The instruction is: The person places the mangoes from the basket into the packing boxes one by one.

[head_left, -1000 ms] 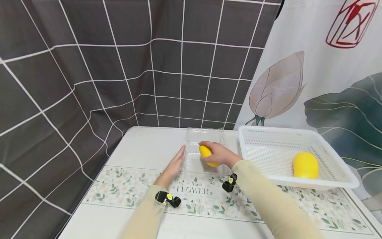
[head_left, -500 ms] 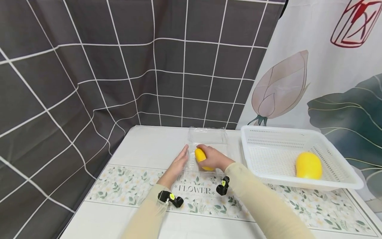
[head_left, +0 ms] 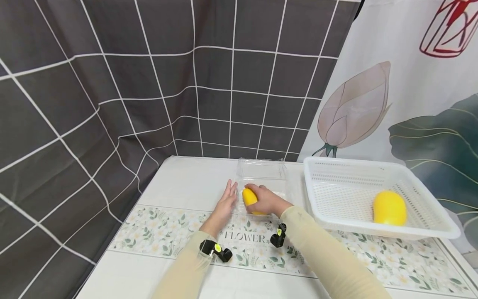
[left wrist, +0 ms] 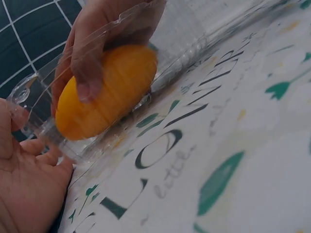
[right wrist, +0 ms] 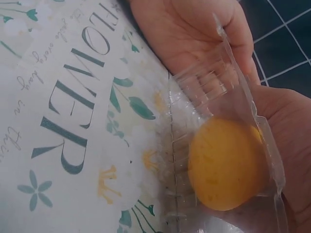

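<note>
In the head view my right hand (head_left: 267, 200) grips a yellow mango (head_left: 249, 197) from above, inside the left part of a clear plastic clamshell box (head_left: 262, 169). Thumb and fingers lie along the mango's sides, and the left wrist view shows this mango (left wrist: 121, 82) low behind the clear wall. The box's lid stands folded back toward the curtain. Against the box's left side rests my left hand (head_left: 225, 204), its fingers extended; the right wrist view shows that hand (right wrist: 194, 34) palm toward the wall.
A white perforated basket (head_left: 336, 195) stands to the right of the box, with another mango (head_left: 389, 208) in its right end. Below lies a white tabletop (head_left: 194, 178) with a printed flower band. A dark gridded curtain (head_left: 209, 108) hangs behind.
My right hand has brought the mango left and slightly down within the box, toward the left hand. The left hand stays at the box's side, its fingers now more spread.
</note>
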Motion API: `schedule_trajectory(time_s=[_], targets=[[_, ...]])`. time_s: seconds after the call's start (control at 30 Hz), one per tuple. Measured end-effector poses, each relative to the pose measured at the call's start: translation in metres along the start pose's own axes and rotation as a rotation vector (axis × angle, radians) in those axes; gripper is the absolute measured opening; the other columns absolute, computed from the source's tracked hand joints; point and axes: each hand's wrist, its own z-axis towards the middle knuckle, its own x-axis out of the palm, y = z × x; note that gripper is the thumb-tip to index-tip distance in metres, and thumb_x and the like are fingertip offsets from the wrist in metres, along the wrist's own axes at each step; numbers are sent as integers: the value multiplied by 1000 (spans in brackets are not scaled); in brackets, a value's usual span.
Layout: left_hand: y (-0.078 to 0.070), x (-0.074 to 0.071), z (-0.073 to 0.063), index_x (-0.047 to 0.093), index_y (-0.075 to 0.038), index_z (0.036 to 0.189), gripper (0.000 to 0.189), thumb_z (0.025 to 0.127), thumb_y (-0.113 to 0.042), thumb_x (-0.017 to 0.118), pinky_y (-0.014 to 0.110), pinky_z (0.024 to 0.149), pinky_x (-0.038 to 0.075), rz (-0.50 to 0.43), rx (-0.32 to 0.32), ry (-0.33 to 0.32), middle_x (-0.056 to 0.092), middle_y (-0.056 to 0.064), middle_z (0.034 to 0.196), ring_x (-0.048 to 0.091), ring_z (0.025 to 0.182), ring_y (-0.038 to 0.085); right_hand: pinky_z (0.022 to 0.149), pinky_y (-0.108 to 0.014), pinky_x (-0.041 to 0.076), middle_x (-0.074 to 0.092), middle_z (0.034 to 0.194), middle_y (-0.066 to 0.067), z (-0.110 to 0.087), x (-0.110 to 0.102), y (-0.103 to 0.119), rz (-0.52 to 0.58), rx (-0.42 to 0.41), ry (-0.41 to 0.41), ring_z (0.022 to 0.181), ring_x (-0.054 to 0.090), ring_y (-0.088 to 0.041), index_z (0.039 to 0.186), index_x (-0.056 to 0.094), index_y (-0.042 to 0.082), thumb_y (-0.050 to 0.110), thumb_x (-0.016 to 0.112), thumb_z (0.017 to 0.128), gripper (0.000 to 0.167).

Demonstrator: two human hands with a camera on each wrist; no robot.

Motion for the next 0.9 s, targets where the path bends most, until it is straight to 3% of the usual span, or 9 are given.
schedule_trajectory(time_s=[0.13,0.3,0.47,0.6,0.77,0.9], targets=[[2,5,1,-17,-34,160,73,109,-12,31,45,126,10,-146,12,-15,8,2,170,9,155,27,84,-41,51,56,123,-14,-2,-1,0,21,19,13,93,56,-21,155,41,18,28,77,80,83],[2,9,1,-21,-40,158,79,109,-7,32,44,126,13,-246,28,-37,8,3,170,8,155,27,90,-45,51,58,127,-13,-3,-1,-2,10,33,34,98,57,-22,156,39,20,29,77,83,83],[1,10,0,-22,-38,158,80,108,-7,33,45,125,13,-254,43,-59,12,5,170,11,155,29,93,-47,50,59,129,-13,-2,1,-3,3,27,32,100,58,-22,157,38,22,29,75,83,83],[1,10,0,-23,-38,158,81,108,-7,34,45,126,14,-233,34,-82,16,5,169,15,154,28,96,-48,50,56,130,-16,-2,2,-3,-8,11,47,101,58,-24,159,34,16,30,73,84,85],[3,10,1,-22,-39,158,80,108,-9,33,44,126,15,-195,20,-96,19,3,168,18,154,26,104,-54,46,53,135,-20,-3,4,1,-8,21,67,113,56,-29,160,28,9,31,70,88,86],[3,11,0,-20,-38,158,79,108,-10,33,44,125,19,-164,22,-103,19,4,168,20,153,26,110,-58,42,47,143,-23,-2,7,5,-21,43,97,126,52,-35,161,24,11,36,68,92,85]])
